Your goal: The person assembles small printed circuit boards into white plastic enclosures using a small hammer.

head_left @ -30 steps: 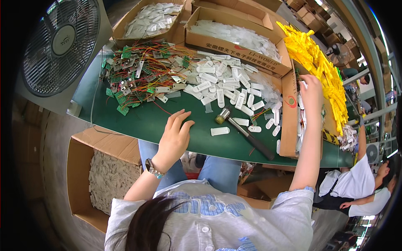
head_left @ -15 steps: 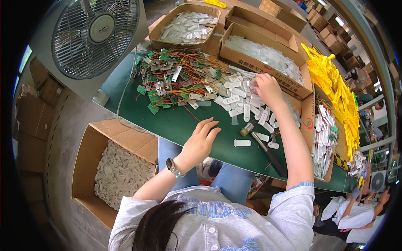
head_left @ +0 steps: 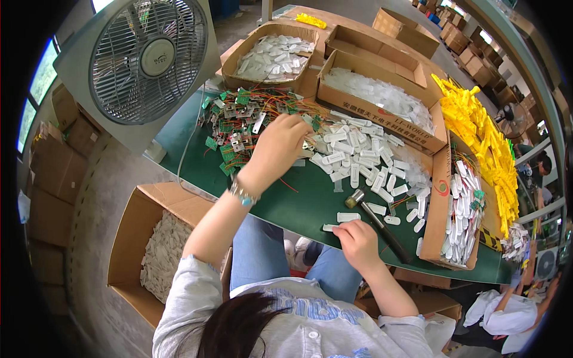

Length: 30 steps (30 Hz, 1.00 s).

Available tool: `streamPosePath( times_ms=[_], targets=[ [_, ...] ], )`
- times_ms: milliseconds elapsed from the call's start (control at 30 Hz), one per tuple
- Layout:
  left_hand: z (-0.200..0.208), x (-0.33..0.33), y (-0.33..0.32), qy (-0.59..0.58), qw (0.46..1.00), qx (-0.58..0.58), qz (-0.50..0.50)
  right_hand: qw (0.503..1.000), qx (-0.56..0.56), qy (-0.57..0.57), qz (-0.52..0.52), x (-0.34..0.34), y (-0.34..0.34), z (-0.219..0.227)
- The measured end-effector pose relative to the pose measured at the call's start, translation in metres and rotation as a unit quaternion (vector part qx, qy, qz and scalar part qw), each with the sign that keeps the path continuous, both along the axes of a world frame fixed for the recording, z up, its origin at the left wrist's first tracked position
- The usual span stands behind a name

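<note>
On the green table (head_left: 298,206), the left hand (head_left: 280,146) pinches into the tangle of wired green circuit boards (head_left: 239,122) while the right hand (head_left: 358,241) rests loosely curled and empty near white plastic shells (head_left: 358,161), with most pieces seemingly still loose beside a partly filled carton (head_left: 462,209)

Fan (head_left: 149,59) left of boxes (head_left: 382,95) behind table (head_left: 298,206)

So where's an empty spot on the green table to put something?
Bare table lies between the left hand and right hand, and under the fan. The circuit pile and white pieces are crowded.
</note>
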<state>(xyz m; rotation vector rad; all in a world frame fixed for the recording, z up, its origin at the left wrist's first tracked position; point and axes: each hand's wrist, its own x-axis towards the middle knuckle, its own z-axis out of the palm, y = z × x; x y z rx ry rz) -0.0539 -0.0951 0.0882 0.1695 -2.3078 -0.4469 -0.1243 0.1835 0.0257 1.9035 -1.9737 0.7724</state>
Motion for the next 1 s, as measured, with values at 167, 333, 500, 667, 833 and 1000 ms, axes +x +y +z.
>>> streamPosePath(
  times_ms=[167, 333, 500, 667, 833, 1000],
  targets=[
    [-0.001, -0.046, -0.055, -0.116, 0.971, -0.198, 0.069, 0.997, -0.037, -0.054, -0.046, 0.019, 0.000, -0.020],
    [0.004, -0.063, -0.076, -0.215, 0.919, -0.298, 0.144, 0.995, -0.040, -0.074, -0.048, 0.018, 0.002, -0.023],
    [0.050, -0.059, -0.094, 0.044, 0.990, 0.082, 0.102, 0.993, -0.030, -0.097, -0.053, 0.016, 0.004, -0.025],
    [0.095, -0.047, -0.120, 0.220, 0.940, 0.252, 0.066, 0.992, -0.031, -0.105, -0.057, 0.017, 0.005, -0.026],
    [0.098, -0.047, -0.112, 0.103, 0.966, 0.235, 0.043, 0.991, -0.034, -0.119, -0.058, 0.019, 0.006, -0.029],
    [0.086, -0.041, -0.057, 0.106, 0.969, 0.222, 0.008, 0.990, -0.032, -0.116, -0.070, 0.019, 0.006, -0.023]
  ],
)
